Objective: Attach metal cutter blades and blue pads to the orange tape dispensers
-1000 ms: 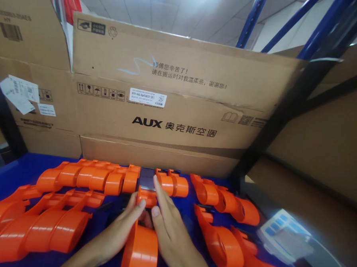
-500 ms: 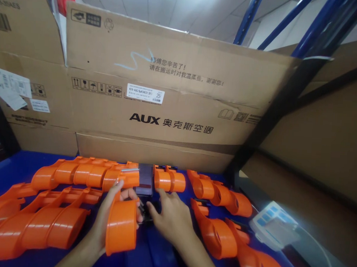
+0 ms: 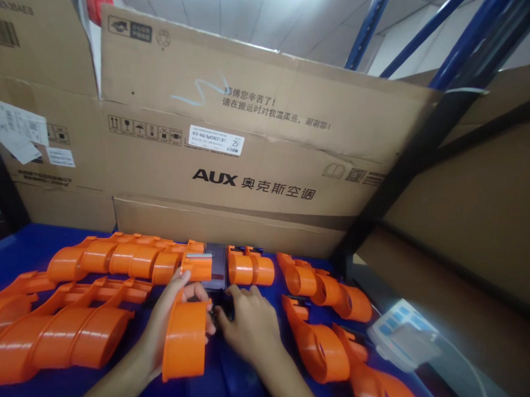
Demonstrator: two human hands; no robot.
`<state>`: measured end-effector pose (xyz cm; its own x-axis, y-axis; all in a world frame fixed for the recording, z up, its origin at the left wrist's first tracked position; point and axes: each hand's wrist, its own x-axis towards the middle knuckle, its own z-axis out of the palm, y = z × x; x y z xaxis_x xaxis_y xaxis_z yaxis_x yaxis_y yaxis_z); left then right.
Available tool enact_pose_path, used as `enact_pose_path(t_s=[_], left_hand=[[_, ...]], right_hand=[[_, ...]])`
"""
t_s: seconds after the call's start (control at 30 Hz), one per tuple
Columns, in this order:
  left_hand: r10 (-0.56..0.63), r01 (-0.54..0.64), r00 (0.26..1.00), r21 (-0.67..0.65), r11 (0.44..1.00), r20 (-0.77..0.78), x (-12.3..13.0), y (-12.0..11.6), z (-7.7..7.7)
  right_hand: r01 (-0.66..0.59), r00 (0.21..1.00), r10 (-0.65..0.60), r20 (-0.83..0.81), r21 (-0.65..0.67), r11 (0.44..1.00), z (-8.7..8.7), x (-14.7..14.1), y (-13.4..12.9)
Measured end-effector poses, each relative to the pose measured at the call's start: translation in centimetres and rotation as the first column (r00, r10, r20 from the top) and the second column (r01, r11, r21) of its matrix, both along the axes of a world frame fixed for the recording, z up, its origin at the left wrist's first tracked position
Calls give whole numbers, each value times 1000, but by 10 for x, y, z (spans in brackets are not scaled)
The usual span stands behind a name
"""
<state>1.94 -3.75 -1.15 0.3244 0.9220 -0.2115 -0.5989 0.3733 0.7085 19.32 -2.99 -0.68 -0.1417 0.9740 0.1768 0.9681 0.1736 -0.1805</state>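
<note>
Left hand [image 3: 168,312] grasping an orange part [image 3: 185,342] above the blue table [image 3: 233,377], right hand [image 3: 252,322] close beside it.
Cardboard [image 3: 246,218] walls off the table's far edge; orange parts on the left [image 3: 57,339] and orange parts on the right [image 3: 328,350] flank the hands, leaving a bare blue strip between the forearms and a narrower gap right of the right hand. An orange pair [image 3: 251,270] sits just beyond the right knuckles, near a dark flat panel [image 3: 216,273]. The left thumb points up along the part's near side, fingers wrapping behind its upright loop; the right hand is palm down, fingers curled at a small black piece [image 3: 224,306], whether gripping it I cannot tell.
</note>
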Motion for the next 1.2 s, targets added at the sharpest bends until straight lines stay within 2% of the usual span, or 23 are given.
enact_pose_path(t_s=[0.13,0.23,0.33,0.5,0.67,0.9,1.2], left_hand=[[44,-42,997,27,999,-58,6,-1,5],[72,-67,989,46,997,-131,10,-2,7],[76,-57,980,103,993,-183,13,-3,5],[29,31,968,233,972,-248,16,-4,-8],[-56,128,958,245,961,-281,20,-7,-14],[10,56,969,260,964,-249,19,-6,-9],[18,37,973,234,972,-228,18,-4,-10]], right_hand=[[1,981,26,-192,137,991,4,5,1],[-64,875,185,-448,272,960,9,9,3],[-74,769,303,-563,392,917,14,12,2],[-63,773,344,-533,476,877,11,13,3],[-64,780,346,-522,482,874,4,13,6],[-83,748,385,-541,499,862,7,9,3],[-97,722,403,-563,493,864,6,6,2]])
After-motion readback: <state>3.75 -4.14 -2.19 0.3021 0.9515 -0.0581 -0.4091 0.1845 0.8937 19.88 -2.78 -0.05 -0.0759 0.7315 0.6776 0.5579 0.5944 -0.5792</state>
